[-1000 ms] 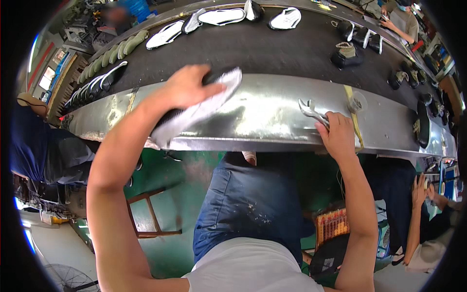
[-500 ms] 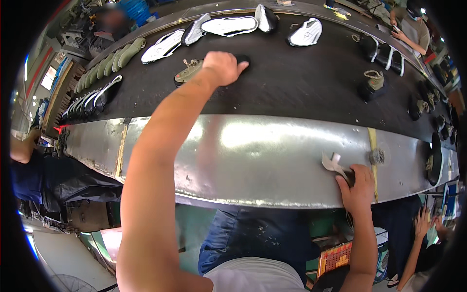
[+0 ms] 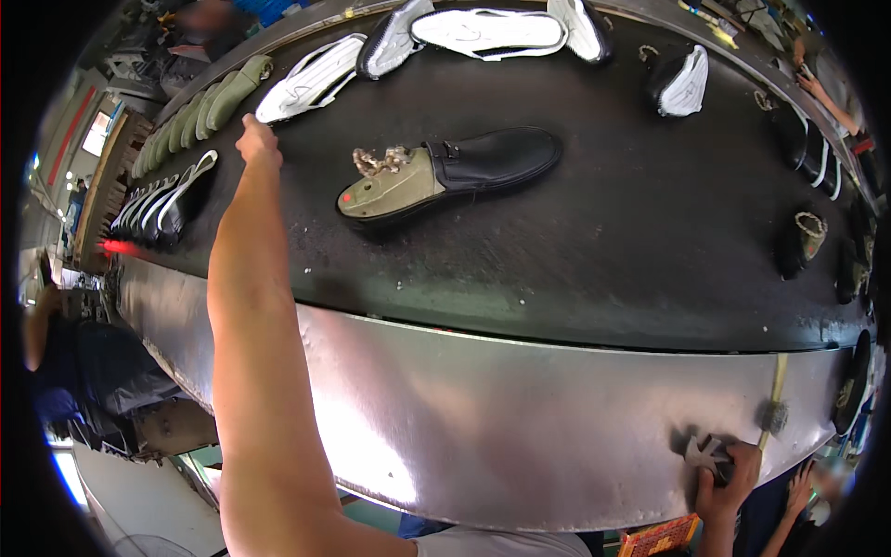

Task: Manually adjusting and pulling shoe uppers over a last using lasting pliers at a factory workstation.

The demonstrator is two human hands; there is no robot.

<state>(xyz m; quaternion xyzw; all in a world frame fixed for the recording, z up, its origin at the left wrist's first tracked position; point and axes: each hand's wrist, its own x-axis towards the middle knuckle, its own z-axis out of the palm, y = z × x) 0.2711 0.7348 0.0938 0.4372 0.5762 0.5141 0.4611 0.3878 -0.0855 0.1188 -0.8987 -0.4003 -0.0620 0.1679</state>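
Note:
My left hand (image 3: 258, 141) reaches far left over the dark belt. Its closed fingers are at the tip of a shoe upper (image 3: 311, 79) that lies with its white underside up. Low on the right, my right hand (image 3: 731, 483) grips a hammer (image 3: 707, 453) by its dark handle, the grey metal head pointing left over the metal ledge. In mid-belt a black shoe (image 3: 506, 158) sits on an olive-green last (image 3: 397, 188) with a knotted rope on top. Neither hand touches it.
More white-bottomed uppers (image 3: 487, 32) line the far side of the belt (image 3: 603, 241). Green lasts (image 3: 232, 93) and black uppers with white edges (image 3: 186, 195) stand at left. The metal ledge (image 3: 520, 418) runs along my side. Another person's hand (image 3: 800, 487) shows at lower right.
My left hand has left the black shoe on its last and moved left to the white-bottomed upper. The view has shifted toward the belt. My right hand still holds the hammer.

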